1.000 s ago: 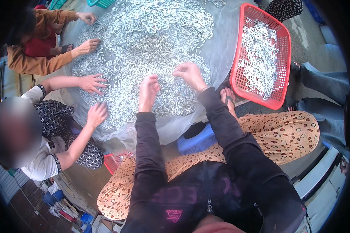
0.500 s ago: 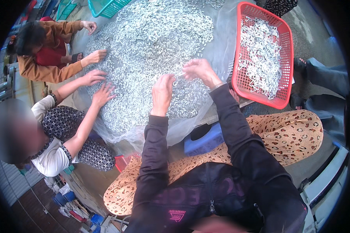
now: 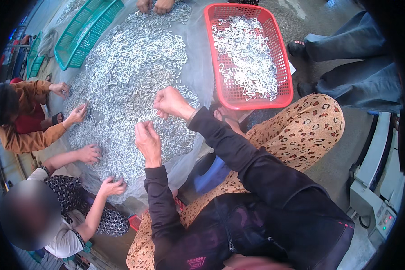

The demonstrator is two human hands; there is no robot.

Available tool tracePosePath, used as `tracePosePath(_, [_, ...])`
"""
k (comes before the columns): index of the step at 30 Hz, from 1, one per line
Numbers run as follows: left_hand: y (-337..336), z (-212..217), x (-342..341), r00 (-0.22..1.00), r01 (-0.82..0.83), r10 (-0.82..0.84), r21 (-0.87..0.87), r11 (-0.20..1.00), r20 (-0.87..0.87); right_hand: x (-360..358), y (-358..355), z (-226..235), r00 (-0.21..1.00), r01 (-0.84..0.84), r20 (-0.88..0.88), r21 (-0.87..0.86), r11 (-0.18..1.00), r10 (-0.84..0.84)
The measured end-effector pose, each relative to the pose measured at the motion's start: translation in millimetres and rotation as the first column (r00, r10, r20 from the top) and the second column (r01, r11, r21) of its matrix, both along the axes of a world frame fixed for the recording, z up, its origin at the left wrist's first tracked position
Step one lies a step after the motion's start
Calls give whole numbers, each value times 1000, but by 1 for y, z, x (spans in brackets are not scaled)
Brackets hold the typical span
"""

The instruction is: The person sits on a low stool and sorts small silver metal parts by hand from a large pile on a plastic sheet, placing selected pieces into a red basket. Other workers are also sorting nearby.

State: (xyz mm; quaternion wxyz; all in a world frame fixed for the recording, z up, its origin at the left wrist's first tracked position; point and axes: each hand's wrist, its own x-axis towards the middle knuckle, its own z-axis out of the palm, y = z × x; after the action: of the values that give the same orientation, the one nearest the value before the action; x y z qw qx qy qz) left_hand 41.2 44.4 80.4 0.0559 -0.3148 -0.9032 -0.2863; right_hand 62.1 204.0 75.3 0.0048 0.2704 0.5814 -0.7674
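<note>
The heap of small silvery metal links [image 3: 130, 81] lies spread on a clear plastic sheet [image 3: 198, 58] on the floor, right in front of you, and both your hands are up over its near edge. Your left hand [image 3: 147, 141] hovers just above the pile, fingers [image 3: 141, 129] drawn together as if pinching a piece or two, though what is between them is too small to make out. Your right hand [image 3: 171, 102] is raised a little higher, curled into a loose fist, apparently closed on a few links.

My read: pick cleanly here. Lift pieces free of the tangle before you move them, and keep your grip snug so nothing drops back.

The red basket [image 3: 249, 54], partly filled with similar pieces, sits just to your right of the heap, within easy reach. A teal basket [image 3: 83, 33] rests at the far left. Other people's hands work the left side and the far edge, so stay on your own stretch.
</note>
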Motion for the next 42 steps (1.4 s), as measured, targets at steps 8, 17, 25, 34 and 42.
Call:
tracePosePath(8, [12,3,20,998,-23,19,76,997,53,4,11,4,988,-82,-132,10,997,82])
tracePosePath(17, [18,1,3,998,-20,6,206,978,68,0,27,7,993,-64,-102,-41,997,60])
tracePosePath(25, [23,21,-9,993,31,-56,240,970,100,2,37,28,990,-51,-136,-52,997,44])
tracePosePath(34, [18,26,-6,795,-163,-128,412,896,593,5,44,43,981,-86,-179,-56,995,75])
tracePosePath(42, [6,25,-13,623,-170,-277,472,865,731,2,24,49,959,-135,-252,11,991,133])
